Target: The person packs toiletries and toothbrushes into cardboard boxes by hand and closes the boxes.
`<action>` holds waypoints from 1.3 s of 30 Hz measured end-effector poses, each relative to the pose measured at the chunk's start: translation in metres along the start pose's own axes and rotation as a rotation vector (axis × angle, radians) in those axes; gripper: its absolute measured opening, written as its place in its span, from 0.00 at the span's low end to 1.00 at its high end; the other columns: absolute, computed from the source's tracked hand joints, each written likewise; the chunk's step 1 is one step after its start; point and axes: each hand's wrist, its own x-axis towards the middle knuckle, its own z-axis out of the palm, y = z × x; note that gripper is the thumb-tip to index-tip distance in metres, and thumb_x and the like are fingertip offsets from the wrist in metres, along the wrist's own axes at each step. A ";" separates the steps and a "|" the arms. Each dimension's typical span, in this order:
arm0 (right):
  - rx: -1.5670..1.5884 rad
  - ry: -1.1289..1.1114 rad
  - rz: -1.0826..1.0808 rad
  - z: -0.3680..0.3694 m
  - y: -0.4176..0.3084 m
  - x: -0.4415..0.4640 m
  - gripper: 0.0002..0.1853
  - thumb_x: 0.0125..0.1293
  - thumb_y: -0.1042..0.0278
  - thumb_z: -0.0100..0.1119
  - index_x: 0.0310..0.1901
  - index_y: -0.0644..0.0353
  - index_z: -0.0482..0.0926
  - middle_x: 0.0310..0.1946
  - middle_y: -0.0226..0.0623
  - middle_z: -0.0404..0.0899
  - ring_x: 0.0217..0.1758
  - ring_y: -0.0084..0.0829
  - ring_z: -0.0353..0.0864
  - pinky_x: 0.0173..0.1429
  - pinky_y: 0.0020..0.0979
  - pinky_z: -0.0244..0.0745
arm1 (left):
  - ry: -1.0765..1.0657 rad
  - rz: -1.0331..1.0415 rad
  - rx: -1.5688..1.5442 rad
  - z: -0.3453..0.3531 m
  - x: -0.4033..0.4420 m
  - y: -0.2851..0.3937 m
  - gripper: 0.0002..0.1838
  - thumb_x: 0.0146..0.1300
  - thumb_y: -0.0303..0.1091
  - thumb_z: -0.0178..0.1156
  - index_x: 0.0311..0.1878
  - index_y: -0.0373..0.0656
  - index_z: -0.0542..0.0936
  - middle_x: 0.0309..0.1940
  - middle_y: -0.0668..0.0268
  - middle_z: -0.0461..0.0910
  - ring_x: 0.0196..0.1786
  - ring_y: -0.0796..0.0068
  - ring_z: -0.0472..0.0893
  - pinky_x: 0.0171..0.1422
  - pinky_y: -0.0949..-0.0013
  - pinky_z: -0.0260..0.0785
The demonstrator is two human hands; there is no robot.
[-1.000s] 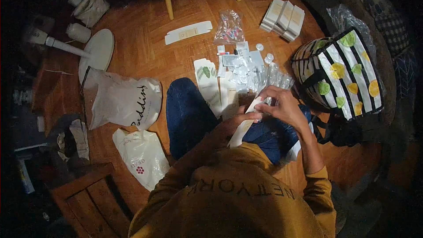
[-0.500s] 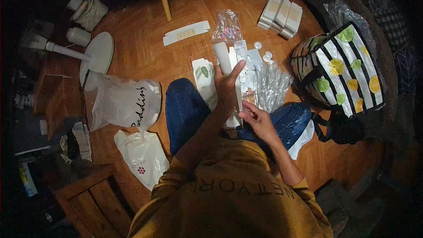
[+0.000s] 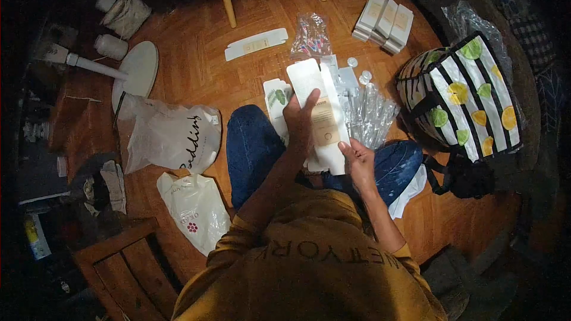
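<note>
A flattened white carton (image 3: 325,120) with a tan printed panel is held over my lap. My left hand (image 3: 299,117) grips its left side, thumb lying on the face. At the lower right corner, my right hand (image 3: 358,160) pinches the carton's edge between thumb and fingers. Behind it to the left lies another flat carton with a green leaf print (image 3: 277,100). Clear plastic sleeves (image 3: 372,116) are spread on the floor to the right. Beyond the carton sits a clear bag of small coloured items (image 3: 311,35).
Stacked white boxes (image 3: 383,22) stand at the back right, near a striped citrus-print bag (image 3: 473,98). One flat carton (image 3: 257,44) lies at the back. Two plastic bags (image 3: 196,137) (image 3: 193,211) are on the left, beside a round white base (image 3: 138,70).
The carton, earlier held folded low and then edge-on, now shows its wide printed face. My left hand has moved up and forward; my right hand has shifted to the carton's lower corner.
</note>
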 end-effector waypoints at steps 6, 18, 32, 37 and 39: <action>-0.180 -0.042 -0.021 -0.004 -0.004 -0.020 0.11 0.64 0.70 0.52 0.44 0.68 0.76 0.31 0.31 0.79 0.31 0.17 0.74 0.36 0.20 0.69 | 0.165 0.043 0.241 -0.019 0.023 -0.012 0.19 0.63 0.46 0.53 0.38 0.35 0.77 0.25 0.67 0.77 0.24 0.77 0.74 0.31 0.74 0.68; -0.611 -0.169 -0.548 0.008 -0.010 -0.026 0.12 0.56 0.74 0.57 0.43 0.63 0.78 0.37 0.41 0.79 0.45 0.32 0.77 0.52 0.31 0.70 | -0.584 -0.377 0.002 -0.023 0.010 0.015 0.25 0.59 0.45 0.53 0.54 0.37 0.69 0.48 0.55 0.73 0.40 0.70 0.76 0.40 0.67 0.71; -0.251 0.085 -0.360 -0.006 -0.025 0.007 0.14 0.61 0.68 0.57 0.48 0.60 0.76 0.36 0.28 0.74 0.36 0.17 0.71 0.40 0.20 0.67 | -0.776 -0.675 -0.385 -0.032 -0.021 -0.042 0.37 0.58 0.66 0.42 0.58 0.42 0.64 0.49 0.54 0.72 0.49 0.57 0.75 0.51 0.51 0.70; -0.509 0.092 -0.423 0.001 -0.044 0.004 0.11 0.63 0.68 0.53 0.44 0.62 0.78 0.33 0.33 0.75 0.34 0.19 0.72 0.38 0.22 0.67 | -0.790 -1.022 -0.544 -0.025 -0.012 -0.013 0.31 0.59 0.57 0.46 0.56 0.40 0.66 0.48 0.54 0.73 0.49 0.57 0.75 0.52 0.51 0.69; -0.679 0.106 -0.623 0.004 -0.045 0.006 0.11 0.64 0.67 0.52 0.43 0.63 0.78 0.32 0.36 0.75 0.34 0.20 0.72 0.38 0.23 0.68 | -0.721 -1.043 -0.386 -0.027 -0.006 -0.023 0.32 0.59 0.58 0.46 0.55 0.39 0.66 0.46 0.54 0.74 0.47 0.57 0.76 0.53 0.50 0.69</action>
